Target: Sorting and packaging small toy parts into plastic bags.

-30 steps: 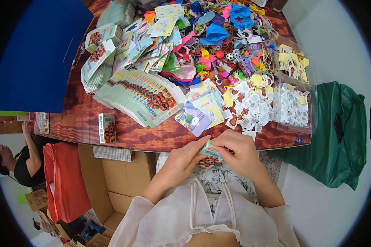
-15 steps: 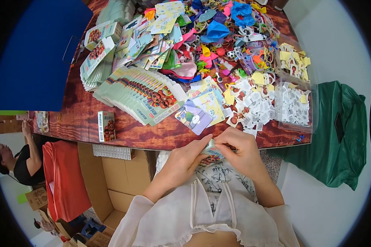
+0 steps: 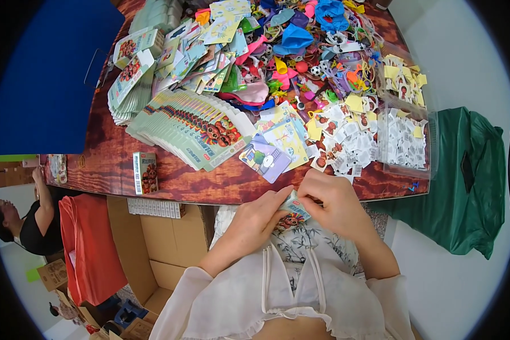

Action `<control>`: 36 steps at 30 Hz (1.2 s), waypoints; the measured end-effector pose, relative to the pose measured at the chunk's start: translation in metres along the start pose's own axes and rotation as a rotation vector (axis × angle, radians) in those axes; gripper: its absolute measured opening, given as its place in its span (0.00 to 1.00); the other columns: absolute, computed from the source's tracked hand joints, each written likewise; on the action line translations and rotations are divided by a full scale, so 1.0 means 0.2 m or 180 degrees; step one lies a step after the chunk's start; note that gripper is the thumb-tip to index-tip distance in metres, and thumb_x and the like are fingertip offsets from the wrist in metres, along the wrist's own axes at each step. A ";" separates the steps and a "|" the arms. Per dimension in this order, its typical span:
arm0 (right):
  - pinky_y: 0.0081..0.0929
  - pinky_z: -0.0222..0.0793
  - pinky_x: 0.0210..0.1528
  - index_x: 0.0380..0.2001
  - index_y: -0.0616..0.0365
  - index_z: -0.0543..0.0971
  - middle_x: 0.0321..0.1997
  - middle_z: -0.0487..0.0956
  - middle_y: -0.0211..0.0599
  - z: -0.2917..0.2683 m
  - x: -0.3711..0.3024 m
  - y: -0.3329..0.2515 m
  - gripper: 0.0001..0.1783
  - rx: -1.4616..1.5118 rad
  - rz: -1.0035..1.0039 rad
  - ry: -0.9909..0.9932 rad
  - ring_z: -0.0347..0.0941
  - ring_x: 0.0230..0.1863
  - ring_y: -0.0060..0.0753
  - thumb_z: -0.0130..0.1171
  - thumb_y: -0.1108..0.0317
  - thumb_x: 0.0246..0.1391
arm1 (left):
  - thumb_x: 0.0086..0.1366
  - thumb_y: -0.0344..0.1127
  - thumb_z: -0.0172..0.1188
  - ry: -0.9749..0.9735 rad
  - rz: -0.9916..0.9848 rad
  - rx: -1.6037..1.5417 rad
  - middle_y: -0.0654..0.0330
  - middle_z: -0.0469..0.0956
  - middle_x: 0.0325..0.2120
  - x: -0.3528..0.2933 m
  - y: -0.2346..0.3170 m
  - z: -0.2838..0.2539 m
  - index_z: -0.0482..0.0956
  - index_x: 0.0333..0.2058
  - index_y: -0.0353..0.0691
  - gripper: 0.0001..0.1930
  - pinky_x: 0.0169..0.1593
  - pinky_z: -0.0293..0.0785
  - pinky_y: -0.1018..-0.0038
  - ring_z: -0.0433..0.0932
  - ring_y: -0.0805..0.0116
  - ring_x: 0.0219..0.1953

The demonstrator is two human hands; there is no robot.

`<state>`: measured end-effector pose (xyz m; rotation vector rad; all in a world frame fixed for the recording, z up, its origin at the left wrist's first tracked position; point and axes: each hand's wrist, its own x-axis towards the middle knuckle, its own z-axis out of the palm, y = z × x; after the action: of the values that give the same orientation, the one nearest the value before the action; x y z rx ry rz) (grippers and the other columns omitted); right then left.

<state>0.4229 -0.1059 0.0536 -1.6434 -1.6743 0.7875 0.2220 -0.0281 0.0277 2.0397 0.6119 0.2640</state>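
Just off the table's near edge, over my lap, I hold a small pale-green printed box (image 3: 293, 213). My left hand (image 3: 256, 220) is closed around its left side, the fingers lying along it. At its top end my right hand (image 3: 330, 205) is closed, thumb and forefinger pinched there; what lies between those fingertips is hidden. Beyond my hands lie flat printed cards (image 3: 266, 157), a purple one on top. To their left spreads a fanned row of flattened pale-green cartons (image 3: 190, 133). One similar box (image 3: 145, 173) stands by itself near the front edge.
Colourful small toys (image 3: 300, 56) heap at the back. Small white packets (image 3: 351, 141) lie at the right beside clear plastic trays (image 3: 430, 144). An open cardboard box (image 3: 167, 238) holding finished-looking cartons sits below left. A green bag (image 3: 470, 187) hangs right; another person (image 3: 34, 221) is far left.
My right hand has shifted slightly up and right at the box's top end. The left hand keeps its hold, and the box stays in nearly the same place.
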 end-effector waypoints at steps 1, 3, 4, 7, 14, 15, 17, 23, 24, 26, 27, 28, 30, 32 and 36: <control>0.23 0.68 0.28 0.31 0.61 0.76 0.31 0.75 0.36 0.02 0.00 0.01 0.05 0.0466 0.0176 0.0112 0.73 0.27 0.27 0.60 0.82 0.51 | 0.66 0.28 0.59 0.0002 0.0006 0.0001 0.49 0.76 0.36 0.00 -0.01 0.00 0.68 0.61 0.36 0.25 0.36 0.76 0.59 0.79 0.46 0.36; 0.20 0.68 0.29 0.33 0.60 0.77 0.32 0.76 0.33 0.03 0.01 0.02 0.06 0.0928 0.0349 0.0230 0.73 0.28 0.22 0.59 0.82 0.52 | 0.64 0.32 0.62 0.0032 0.0117 0.0000 0.49 0.76 0.40 0.01 -0.02 0.00 0.68 0.61 0.35 0.27 0.38 0.76 0.59 0.78 0.48 0.40; 0.18 0.68 0.30 0.35 0.61 0.77 0.35 0.76 0.32 0.02 0.00 0.02 0.08 0.1173 0.0700 0.0195 0.73 0.29 0.19 0.58 0.83 0.53 | 0.64 0.32 0.62 0.0033 0.0118 0.0007 0.49 0.76 0.40 0.01 0.01 -0.01 0.68 0.61 0.35 0.27 0.38 0.76 0.59 0.78 0.48 0.40; 0.15 0.68 0.31 0.39 0.62 0.77 0.39 0.76 0.30 0.04 0.03 0.00 0.09 0.1379 0.0958 0.0286 0.72 0.31 0.15 0.58 0.83 0.55 | 0.58 0.34 0.69 0.0344 0.0084 0.0486 0.49 0.74 0.46 0.03 0.12 -0.01 0.65 0.63 0.35 0.36 0.44 0.75 0.59 0.75 0.48 0.46; 0.15 0.69 0.35 0.42 0.63 0.76 0.43 0.74 0.30 0.03 0.08 0.00 0.11 0.2026 0.0621 0.0253 0.72 0.35 0.15 0.57 0.83 0.56 | 0.42 0.26 0.73 0.0630 -0.0090 0.0791 0.49 0.72 0.50 0.05 0.05 -0.01 0.67 0.58 0.37 0.41 0.55 0.69 0.56 0.71 0.44 0.52; 0.15 0.69 0.35 0.42 0.63 0.76 0.43 0.74 0.30 0.03 0.09 0.01 0.11 0.2020 0.0618 0.0277 0.72 0.35 0.15 0.57 0.83 0.56 | 0.40 0.25 0.73 0.0713 -0.0015 0.0858 0.49 0.72 0.50 0.06 0.03 -0.01 0.68 0.56 0.37 0.40 0.55 0.68 0.56 0.72 0.45 0.52; 0.15 0.71 0.35 0.44 0.63 0.75 0.42 0.74 0.30 0.05 0.09 0.03 0.13 0.2323 0.0706 0.0121 0.72 0.35 0.16 0.56 0.84 0.56 | 0.39 0.24 0.73 0.0742 0.0010 0.0886 0.49 0.73 0.50 0.06 0.02 -0.02 0.68 0.56 0.38 0.40 0.55 0.68 0.56 0.72 0.45 0.52; 0.14 0.71 0.34 0.46 0.63 0.73 0.41 0.75 0.31 0.09 0.11 0.06 0.15 0.2120 0.0956 0.0145 0.73 0.37 0.15 0.56 0.84 0.54 | 0.38 0.23 0.74 0.0858 0.0056 0.0981 0.50 0.73 0.50 0.06 -0.02 -0.01 0.69 0.55 0.38 0.41 0.55 0.68 0.56 0.71 0.46 0.52; 0.14 0.71 0.34 0.46 0.63 0.73 0.41 0.75 0.31 0.10 0.10 0.06 0.15 0.2122 0.0955 0.0154 0.73 0.37 0.15 0.56 0.84 0.54 | 0.38 0.23 0.74 0.0885 0.0036 0.1010 0.50 0.73 0.50 0.07 -0.02 -0.01 0.69 0.55 0.39 0.41 0.55 0.68 0.56 0.71 0.46 0.52; 0.14 0.71 0.33 0.50 0.62 0.72 0.40 0.75 0.33 0.12 0.10 0.04 0.20 0.2131 0.0894 0.0517 0.73 0.35 0.13 0.55 0.85 0.53 | 0.37 0.23 0.75 0.0988 0.0078 0.1036 0.50 0.73 0.50 0.08 -0.05 0.00 0.69 0.55 0.39 0.41 0.54 0.68 0.56 0.71 0.46 0.52; 0.14 0.71 0.33 0.50 0.62 0.72 0.40 0.75 0.33 0.14 0.09 0.01 0.20 0.2136 0.0897 0.0525 0.73 0.35 0.13 0.55 0.85 0.53 | 0.37 0.23 0.75 0.1093 0.0118 0.1057 0.50 0.72 0.50 0.08 -0.06 0.01 0.68 0.56 0.39 0.42 0.54 0.68 0.57 0.71 0.46 0.51; 0.14 0.71 0.33 0.53 0.62 0.71 0.40 0.75 0.33 0.15 0.09 -0.02 0.23 0.2076 0.0864 0.0558 0.73 0.34 0.13 0.53 0.86 0.53 | 0.37 0.23 0.75 0.1079 0.0122 0.1059 0.50 0.72 0.50 0.08 -0.06 0.00 0.68 0.56 0.39 0.42 0.54 0.68 0.57 0.71 0.46 0.51; 0.14 0.70 0.33 0.55 0.62 0.71 0.39 0.76 0.33 0.17 0.08 -0.03 0.25 0.2024 0.0842 0.0610 0.72 0.33 0.12 0.52 0.86 0.53 | 0.38 0.24 0.76 0.1135 0.0114 0.1185 0.47 0.72 0.48 0.08 -0.07 -0.01 0.67 0.55 0.38 0.42 0.52 0.70 0.56 0.72 0.45 0.49; 0.23 0.72 0.31 0.56 0.58 0.71 0.33 0.77 0.35 0.18 0.08 0.01 0.26 0.2232 0.0926 0.0555 0.74 0.27 0.22 0.55 0.83 0.52 | 0.38 0.24 0.76 0.1080 0.0169 0.1080 0.47 0.72 0.48 0.08 -0.09 0.00 0.67 0.55 0.38 0.42 0.52 0.70 0.56 0.72 0.45 0.50; 0.13 0.69 0.32 0.58 0.61 0.70 0.40 0.77 0.32 0.13 0.07 -0.01 0.28 0.1640 0.0935 0.0342 0.72 0.32 0.10 0.51 0.87 0.52 | 0.40 0.24 0.77 0.0953 0.0257 0.0786 0.48 0.72 0.48 0.08 -0.10 -0.02 0.67 0.56 0.37 0.41 0.53 0.70 0.57 0.72 0.46 0.50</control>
<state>0.4009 -0.0911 0.0404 -1.5359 -1.0478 1.1397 0.2277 -0.0090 0.0108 2.2854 0.7777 0.5735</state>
